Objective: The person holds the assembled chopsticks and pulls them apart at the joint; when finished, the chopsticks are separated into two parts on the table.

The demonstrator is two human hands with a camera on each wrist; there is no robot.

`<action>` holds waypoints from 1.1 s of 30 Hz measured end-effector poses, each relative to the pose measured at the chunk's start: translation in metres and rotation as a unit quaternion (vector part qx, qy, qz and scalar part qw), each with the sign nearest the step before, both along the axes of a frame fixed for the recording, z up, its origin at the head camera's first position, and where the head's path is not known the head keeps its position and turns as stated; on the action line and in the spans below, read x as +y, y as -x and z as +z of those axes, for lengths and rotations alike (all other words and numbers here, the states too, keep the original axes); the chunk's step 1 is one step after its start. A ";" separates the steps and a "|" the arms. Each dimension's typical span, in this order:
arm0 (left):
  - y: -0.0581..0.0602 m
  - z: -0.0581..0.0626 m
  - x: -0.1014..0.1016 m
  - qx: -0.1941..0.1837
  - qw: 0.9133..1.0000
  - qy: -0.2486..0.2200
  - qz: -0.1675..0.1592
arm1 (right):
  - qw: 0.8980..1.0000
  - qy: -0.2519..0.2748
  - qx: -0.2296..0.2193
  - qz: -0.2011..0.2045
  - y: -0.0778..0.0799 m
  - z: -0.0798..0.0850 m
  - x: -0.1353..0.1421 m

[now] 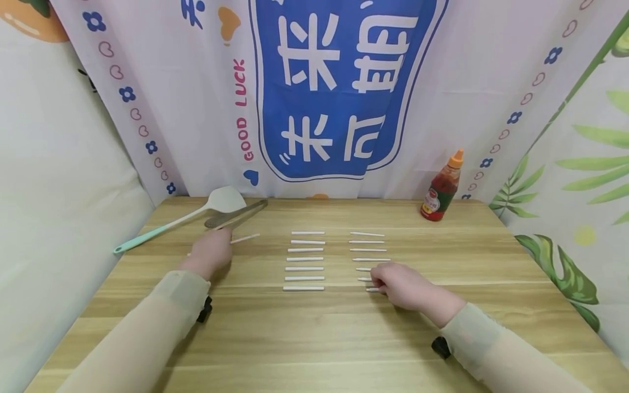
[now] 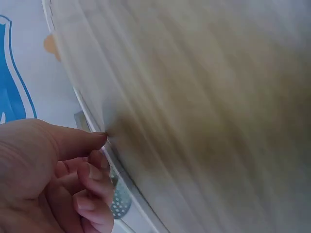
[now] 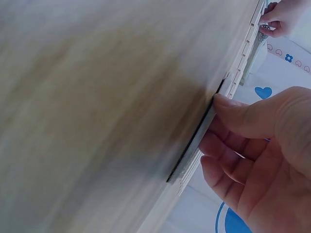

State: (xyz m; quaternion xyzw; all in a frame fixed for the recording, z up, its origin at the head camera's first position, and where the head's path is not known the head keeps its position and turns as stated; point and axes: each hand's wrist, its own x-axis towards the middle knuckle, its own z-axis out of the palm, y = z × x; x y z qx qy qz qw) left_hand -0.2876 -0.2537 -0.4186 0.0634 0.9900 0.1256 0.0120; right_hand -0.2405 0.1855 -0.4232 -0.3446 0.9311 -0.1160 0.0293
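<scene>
In the head view my left hand is over the left side of the table, thumb and fingertips on a thin pale stick that shows on both sides of the hand. Just beyond it lie metal tongs with a perforated end. My right hand bends over the front of the right-hand column of white sticks. Its thumb and fingers pinch a slim white stick close over the tabletop. Several sticks of that column, with tapered left tips, lie beyond. A second column of white sticks lies between the hands.
A white spatula with a mint handle lies at the back left. A red sauce bottle with an orange cap stands at the back right. The wooden table meets a printed curtain behind and cloth at both sides.
</scene>
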 end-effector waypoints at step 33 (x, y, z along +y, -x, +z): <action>-0.075 0.067 0.150 0.026 0.964 -0.105 -0.244 | 0.969 0.221 0.097 0.044 -0.009 0.036 -0.013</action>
